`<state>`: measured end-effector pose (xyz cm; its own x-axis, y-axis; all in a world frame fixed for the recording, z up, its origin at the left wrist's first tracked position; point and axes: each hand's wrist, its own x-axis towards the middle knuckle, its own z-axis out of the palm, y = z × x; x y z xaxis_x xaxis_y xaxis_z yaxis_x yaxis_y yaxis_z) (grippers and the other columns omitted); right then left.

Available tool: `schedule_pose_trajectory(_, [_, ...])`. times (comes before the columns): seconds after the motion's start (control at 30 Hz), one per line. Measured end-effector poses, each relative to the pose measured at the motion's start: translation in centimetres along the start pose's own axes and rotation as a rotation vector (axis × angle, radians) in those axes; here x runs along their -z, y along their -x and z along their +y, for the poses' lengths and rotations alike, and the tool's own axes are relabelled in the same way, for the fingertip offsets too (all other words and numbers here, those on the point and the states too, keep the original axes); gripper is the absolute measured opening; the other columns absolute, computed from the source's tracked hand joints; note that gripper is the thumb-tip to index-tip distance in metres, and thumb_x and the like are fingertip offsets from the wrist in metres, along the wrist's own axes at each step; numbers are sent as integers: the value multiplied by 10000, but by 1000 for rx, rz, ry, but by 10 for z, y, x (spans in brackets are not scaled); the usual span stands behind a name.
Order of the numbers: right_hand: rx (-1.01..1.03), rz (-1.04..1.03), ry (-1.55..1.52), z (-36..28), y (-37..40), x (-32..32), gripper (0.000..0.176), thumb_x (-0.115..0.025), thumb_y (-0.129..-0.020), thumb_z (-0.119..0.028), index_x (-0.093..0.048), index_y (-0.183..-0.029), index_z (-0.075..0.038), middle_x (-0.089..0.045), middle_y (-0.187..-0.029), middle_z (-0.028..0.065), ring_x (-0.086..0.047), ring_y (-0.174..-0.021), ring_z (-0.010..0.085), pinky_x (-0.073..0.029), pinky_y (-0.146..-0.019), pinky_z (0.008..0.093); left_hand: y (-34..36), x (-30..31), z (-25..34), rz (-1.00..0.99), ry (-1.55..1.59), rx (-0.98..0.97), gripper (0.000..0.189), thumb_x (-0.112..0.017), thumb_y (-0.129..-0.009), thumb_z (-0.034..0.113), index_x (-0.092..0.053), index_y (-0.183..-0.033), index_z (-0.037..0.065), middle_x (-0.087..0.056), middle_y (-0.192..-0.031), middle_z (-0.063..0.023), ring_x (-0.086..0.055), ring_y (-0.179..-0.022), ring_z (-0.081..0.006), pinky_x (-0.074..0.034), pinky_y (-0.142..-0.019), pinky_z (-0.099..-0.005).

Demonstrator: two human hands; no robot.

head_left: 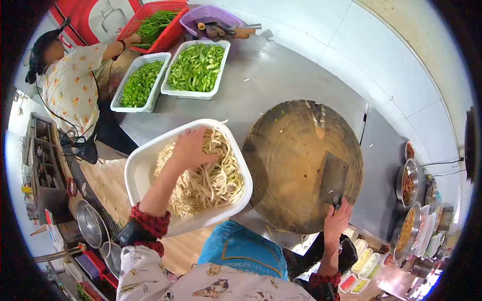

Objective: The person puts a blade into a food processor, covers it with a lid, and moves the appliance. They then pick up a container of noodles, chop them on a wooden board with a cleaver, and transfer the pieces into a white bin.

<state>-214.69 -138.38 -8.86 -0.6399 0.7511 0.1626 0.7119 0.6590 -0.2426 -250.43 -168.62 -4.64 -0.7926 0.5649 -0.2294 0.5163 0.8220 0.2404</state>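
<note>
My left hand reaches into a white plastic tub and lies on a heap of pale, thin-cut strips. Its fingers and thumb curl around some of those strips, and the fingertips are partly buried. To the right, a large round wooden chopping block stands on the steel counter. A cleaver lies flat on the block's right side, its blade pointing away from me. My right hand is at the block's near right edge, fingers wrapped around the cleaver's dark handle.
Beyond the tub stand two white baskets of cut green peppers. Another person reaches into a red basket of long green vegetables. A purple basket holds knives. Metal bowls line the right side.
</note>
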Motion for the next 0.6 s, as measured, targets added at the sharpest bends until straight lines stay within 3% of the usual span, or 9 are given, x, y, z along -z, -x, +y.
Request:
schedule_pose_trajectory(0.03, [-8,-12,24,-1,-1,0,482,-643,-778,-64,-445,-1210,16,-486,-1091,235,-466,-1051,425,-404,-904,479,-2,4,-2,-108,21,-29,980,-740,-608,546,-382,-1351,17,-490,-1296,-224,-444,-1215,-370,-310,-1041,-482])
schedule_pose_trajectory(0.13, [-30,-11,37,-2,-1,-4,479,-635,-780,-53,-449,-1218,3,-484,-1101,229,-466,-1048,428,-399,-895,480,-3,9,-14,-135,36,-191,866,-747,-599,482,-470,-1276,18,-532,-1231,-220,-452,-1202,-370,-322,-1027,-477])
schedule_pose_trajectory(0.17, [-37,7,22,-2,0,-6,481,-632,-779,-49,-454,-1225,-10,-487,-1113,226,-466,-1049,430,-393,-889,480,-3,7,-14,-140,35,-196,866,-747,-599,482,-470,-1276,18,-532,-1231,-220,-452,-1202,-370,-322,-1027,-477])
schedule_pose_trajectory(0.23, [-35,17,24,-1,0,-6,478,-629,-783,-48,-453,-1226,-13,-488,-1106,224,-467,-1047,427,-394,-886,481,0,2,-12,-120,-57,-171,684,-743,-616,406,-558,-1180,65,-571,-1178,-175,-488,-1168,-335,-360,-969,-515])
schedule_pose_trajectory(0.37, [-37,22,39,-2,-2,-4,472,-623,-786,-41,-454,-1226,-24,-488,-1087,222,-470,-1039,422,-395,-876,481,-3,8,-13,-125,11,-126,510,-741,-635,275,-616,-1078,54,-590,-1141,-146,-512,-1137,-322,-391,-955,-489])
schedule_pose_trajectory(0.43, [-43,5,43,-2,-2,-3,480,-626,-785,-58,-447,-1228,-9,-487,-1097,226,-468,-1051,424,-401,-886,483,1,4,-38,202,415,-305,439,-722,-649,118,-620,-1069,38,-615,-1100,-134,-561,-1070,-313,-433,-937,-415])
schedule_pose_trajectory(0.47, [-45,-14,45,-2,-2,-2,491,-628,-783,-76,-439,-1229,5,-487,-1108,230,-467,-1062,426,-407,-897,485,5,10,-38,188,710,-281,450,-689,-657,2,-603,-1098,15,-647,-1063,-103,-611,-977,-246,-463,-889,-322])
schedule_pose_trajectory(0.5, [-44,-11,40,-1,-2,-3,491,-628,-783,-76,-439,-1229,5,-487,-1108,230,-467,-1062,426,-407,-897,485,10,17,-37,193,705,-282,450,-689,-657,2,-603,-1098,15,-647,-1063,-103,-611,-977,-246,-463,-889,-322])
schedule_pose_trajectory(0.6, [-64,-16,-8,3,-2,-7,512,-637,-777,-74,-437,-1243,-1,-486,-1097,234,-467,-1057,435,-401,-903,493,34,51,-30,110,948,-113,458,-736,-667,28,-591,-1101,7,-653,-1016,-38,-559,-902,-91,-464,-842,-276])
